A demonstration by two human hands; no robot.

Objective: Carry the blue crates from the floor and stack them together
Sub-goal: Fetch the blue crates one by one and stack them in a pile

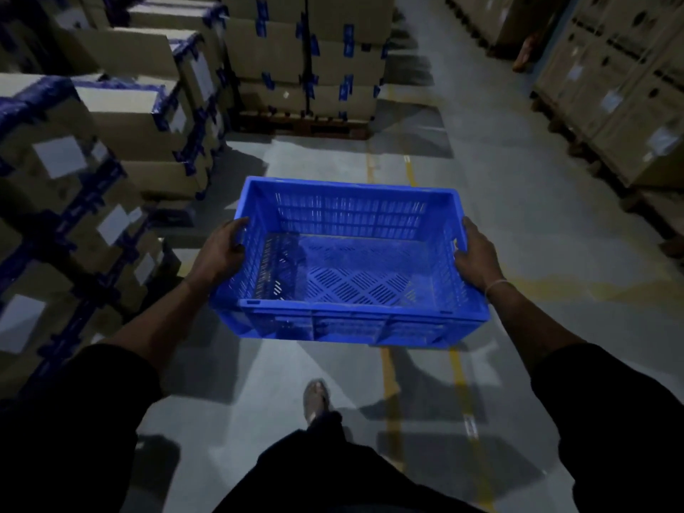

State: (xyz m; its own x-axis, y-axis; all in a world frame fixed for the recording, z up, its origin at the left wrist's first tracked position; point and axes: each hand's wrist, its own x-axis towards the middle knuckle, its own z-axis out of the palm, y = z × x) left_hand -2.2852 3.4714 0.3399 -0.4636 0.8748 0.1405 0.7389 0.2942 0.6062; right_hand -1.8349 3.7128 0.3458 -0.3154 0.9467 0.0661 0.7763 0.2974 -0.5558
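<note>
An empty blue crate (pixel 348 320) with slotted walls and a perforated floor hangs level in front of me, well above the grey floor. My left hand (pixel 222 249) grips its left short side, fingers curled over the rim. At the opposite short side my right hand (pixel 477 253) holds the crate the same way; a thin band circles that wrist. One sandalled foot (pixel 315 399) is stepped forward below the crate. No other blue crate is in view.
Stacks of cardboard boxes (pixel 92 172) with blue tape line the left. A pallet of boxes (pixel 307 61) stands ahead, and taller cartons (pixel 622 87) run along the right. Between them is a dim concrete aisle with yellow floor lines (pixel 390 379).
</note>
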